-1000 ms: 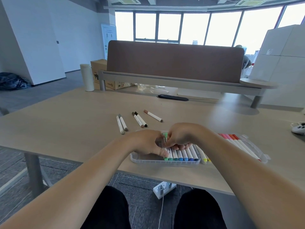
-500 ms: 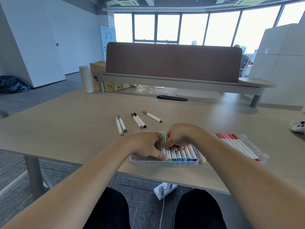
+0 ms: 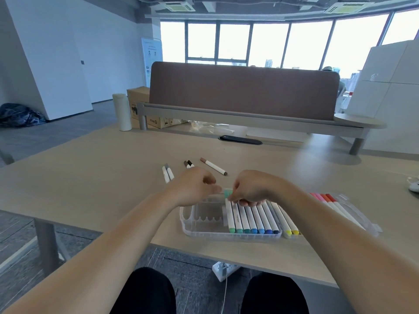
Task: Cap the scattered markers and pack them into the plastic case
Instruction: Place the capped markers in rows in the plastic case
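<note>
A clear plastic case (image 3: 204, 232) lies near the table's front edge. Its right part holds a row of capped markers, green through blue to yellow, and its left slots are bare. My right hand (image 3: 249, 188) curls over the far ends of the row and pinches the green marker (image 3: 229, 214), the leftmost one. My left hand (image 3: 192, 186) hovers just left of it above the case, fingers loosely curled, holding nothing. Loose markers lie beyond: a white pair (image 3: 167, 174), a dark-capped pair (image 3: 188, 164) and a brown-capped one (image 3: 213, 167).
The case's lid (image 3: 353, 214) lies open to the right with red, pink and orange markers on it. A white controller (image 3: 413, 185) sits at the right edge. A black cable cover (image 3: 240, 140), a white cylinder (image 3: 122, 112) and a brown divider (image 3: 242, 91) stand at the back.
My left hand has lifted off the case and drawn up and left, uncovering the bare slots. The green marker, held upright before, now lies in the row under my right hand.
</note>
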`<state>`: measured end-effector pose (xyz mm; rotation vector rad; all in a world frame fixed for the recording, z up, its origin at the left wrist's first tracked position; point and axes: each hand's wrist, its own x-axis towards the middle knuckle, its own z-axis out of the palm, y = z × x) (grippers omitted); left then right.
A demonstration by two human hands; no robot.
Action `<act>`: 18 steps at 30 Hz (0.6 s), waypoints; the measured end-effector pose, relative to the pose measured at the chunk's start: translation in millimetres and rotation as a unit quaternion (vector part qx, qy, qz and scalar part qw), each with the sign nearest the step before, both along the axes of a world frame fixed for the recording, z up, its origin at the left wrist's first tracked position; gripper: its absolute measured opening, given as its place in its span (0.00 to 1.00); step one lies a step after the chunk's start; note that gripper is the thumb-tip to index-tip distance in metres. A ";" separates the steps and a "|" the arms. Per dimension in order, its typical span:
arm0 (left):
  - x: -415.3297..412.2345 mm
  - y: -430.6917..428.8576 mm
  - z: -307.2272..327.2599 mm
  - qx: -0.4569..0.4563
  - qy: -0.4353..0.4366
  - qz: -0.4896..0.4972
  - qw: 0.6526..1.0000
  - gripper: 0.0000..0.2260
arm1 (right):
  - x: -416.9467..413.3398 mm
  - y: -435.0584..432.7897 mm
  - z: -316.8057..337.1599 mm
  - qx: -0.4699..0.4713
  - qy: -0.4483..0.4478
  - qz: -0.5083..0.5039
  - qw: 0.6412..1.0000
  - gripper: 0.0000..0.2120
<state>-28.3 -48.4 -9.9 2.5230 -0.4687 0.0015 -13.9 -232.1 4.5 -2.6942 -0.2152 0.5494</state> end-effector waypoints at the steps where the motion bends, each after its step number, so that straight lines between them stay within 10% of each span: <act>1: 5.6 6.0 1.8 -0.026 -0.009 0.017 0.999 0.12 | 5.0 2.9 0.3 0.004 -0.024 -0.006 1.000 0.14; 18: 64.1 67.5 3.3 -0.175 0.020 0.114 0.978 0.09 | 103.4 95.1 -13.4 -0.091 -0.197 -0.078 0.973 0.03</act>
